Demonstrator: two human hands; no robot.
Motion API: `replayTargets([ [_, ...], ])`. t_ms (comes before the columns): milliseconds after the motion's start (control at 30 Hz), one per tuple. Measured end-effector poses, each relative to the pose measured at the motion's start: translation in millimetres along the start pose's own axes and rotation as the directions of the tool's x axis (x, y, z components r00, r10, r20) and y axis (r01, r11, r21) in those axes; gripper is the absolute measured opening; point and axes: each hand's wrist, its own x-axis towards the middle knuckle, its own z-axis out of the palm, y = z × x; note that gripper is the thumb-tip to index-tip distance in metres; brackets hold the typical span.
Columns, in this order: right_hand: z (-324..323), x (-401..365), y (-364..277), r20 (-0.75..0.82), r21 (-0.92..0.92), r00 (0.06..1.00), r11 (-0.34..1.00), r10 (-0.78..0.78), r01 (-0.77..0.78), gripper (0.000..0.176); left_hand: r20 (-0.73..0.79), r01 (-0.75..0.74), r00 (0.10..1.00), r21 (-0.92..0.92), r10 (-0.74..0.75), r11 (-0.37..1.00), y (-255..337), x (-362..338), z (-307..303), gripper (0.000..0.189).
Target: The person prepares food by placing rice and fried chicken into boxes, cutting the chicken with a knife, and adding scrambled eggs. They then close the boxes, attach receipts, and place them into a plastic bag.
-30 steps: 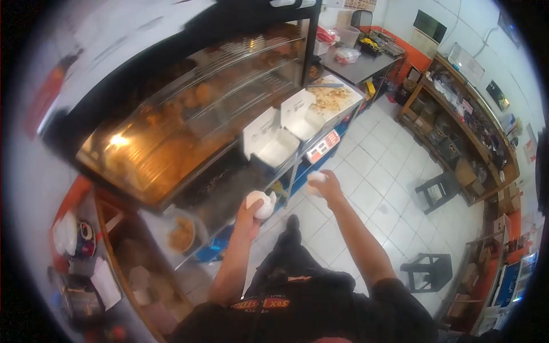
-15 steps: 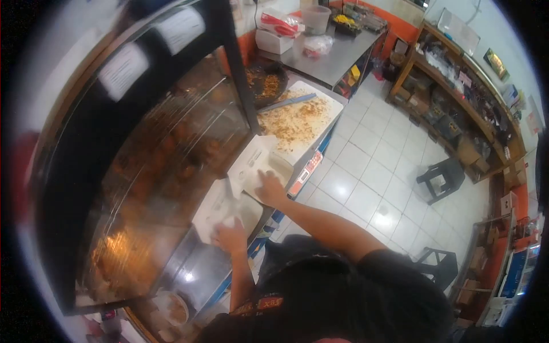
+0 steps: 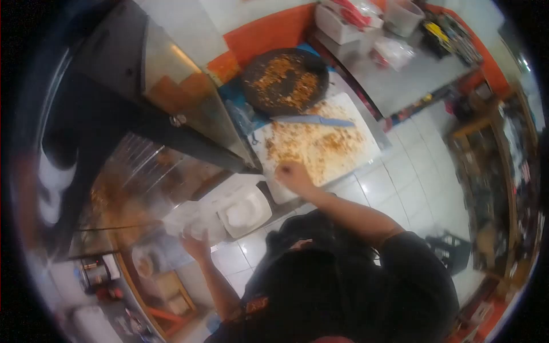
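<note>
My left hand (image 3: pixel 195 244) is at the near edge of a white takeaway box (image 3: pixel 189 220), its fingers blurred against the box. Beside it a second white box (image 3: pixel 246 211) lies open, with a pale item inside. My right hand (image 3: pixel 294 176) is over the lower left corner of a white cutting board (image 3: pixel 366 151), its fingers curled together; what they hold, if anything, is hidden. Chopped brown food (image 3: pixel 337 140) is scattered on the board. A knife with a blue-grey handle (image 3: pixel 314 120) lies across the board's top, beside a dark round pan (image 3: pixel 251 86) holding more chopped food.
A glass display case (image 3: pixel 128 177) with a dark frame stands at the left. A steel table (image 3: pixel 400 80) at the upper right holds a white box, a plastic tub and bags. Shelves (image 3: pixel 497 200) and a dark stool (image 3: pixel 452 248) are at the right.
The view has turned and shifted. My right hand has left the open box and moved up to the board, its fingers now curled. My left hand remains at the other box.
</note>
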Motion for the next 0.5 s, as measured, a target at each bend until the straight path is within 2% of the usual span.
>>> replayTargets([
  [33, -8.3, 29.9, -6.9, -0.010, -0.031, 1.000, 1.000, 0.007, -0.007, 0.018, -0.016, 0.036, 0.999, 0.023, -0.036, 0.999, 5.1, -6.8, -3.8, 0.061],
  [67, -14.7, 57.8, -16.2, -0.019, -0.063, 1.000, 0.998, 0.016, -0.017, 0.020, -0.063, 0.131, 0.990, 0.078, -0.126, 0.988, 6.8, -19.5, -5.9, 0.050],
  [100, -9.5, 83.6, -24.6, -0.024, -0.031, 0.996, 0.996, 0.083, -0.084, 0.023, -0.110, 0.224, 0.971, 0.130, -0.210, 0.966, 8.0, -32.5, -11.1, 0.038],
  [133, 0.7, 107.0, -34.2, -0.031, -0.001, 0.988, 0.989, 0.149, -0.149, 0.026, -0.123, 0.255, 0.964, 0.148, -0.238, 0.956, 26.1, -41.8, -28.8, 0.038],
  [167, 13.6, 131.5, -33.7, 0.000, 0.004, 0.991, 0.991, 0.132, -0.132, 0.026, -0.116, 0.291, 0.948, -0.063, -0.296, 0.955, 65.1, -46.5, -54.7, 0.025],
  [200, 31.6, 155.2, -24.1, -0.014, -0.214, 0.991, 0.968, 0.129, -0.129, 0.026, -0.106, 0.308, 0.932, -0.277, -0.348, 0.910, 106.0, -48.5, -75.8, 0.013],
  [233, 46.1, 170.5, -14.9, -0.032, -0.423, 0.993, 0.898, 0.118, -0.120, 0.026, -0.142, 0.282, 0.928, -0.333, -0.344, 0.900, 143.7, -48.7, -86.9, 0.012],
  [267, 53.2, 177.7, -9.0, -0.006, -0.422, 0.995, 0.902, 0.099, -0.092, 0.026, -0.130, 0.204, 0.949, -0.441, -0.287, 0.874, 168.4, -56.5, -84.8, 0.009],
  [300, 57.4, 182.4, -3.0, -0.067, -0.377, 0.997, 0.925, 0.031, -0.054, 0.023, -0.009, 0.206, 0.963, -0.620, -0.269, 0.757, 211.9, -55.4, -101.8, 0.006],
  [333, 57.5, 184.7, -0.9, -0.131, -0.332, 0.991, 0.943, -0.030, -0.015, 0.020, 0.008, 0.120, 0.987, -0.712, -0.163, 0.692, 240.1, -52.3, -100.0, 0.006],
  [367, 49.7, 176.6, -4.4, -0.107, -0.335, 0.993, 0.942, -0.043, 0.004, 0.020, 0.021, 0.044, 0.999, -0.824, -0.046, 0.565, 265.2, -46.5, -92.6, 0.008],
  [400, 34.7, 159.1, -8.9, -0.130, -0.268, 0.962, 0.943, -0.240, 0.199, 0.016, 0.025, 0.007, 0.999, -0.878, 0.031, 0.479, 297.9, -32.6, -100.8, 0.014],
  [433, 17.8, 140.5, -15.2, -0.169, -0.203, 0.891, 0.900, -0.421, 0.387, 0.013, 0.002, -0.020, 0.999, -0.905, 0.051, 0.425, 320.7, -22.2, -89.3, 0.021],
  [467, 2.7, 124.3, -18.7, -0.166, -0.139, 0.892, 0.906, -0.420, 0.400, 0.012, -0.046, -0.076, 0.996, -0.900, 0.080, 0.429, 339.2, -9.3, -79.1, 0.029],
  [500, -11.6, 106.9, -20.6, -0.164, -0.075, 0.897, 0.911, -0.411, 0.405, 0.012, -0.006, -0.013, 1.000, -0.937, 0.021, 0.349, 358.1, -0.3, -66.8, 0.029],
])
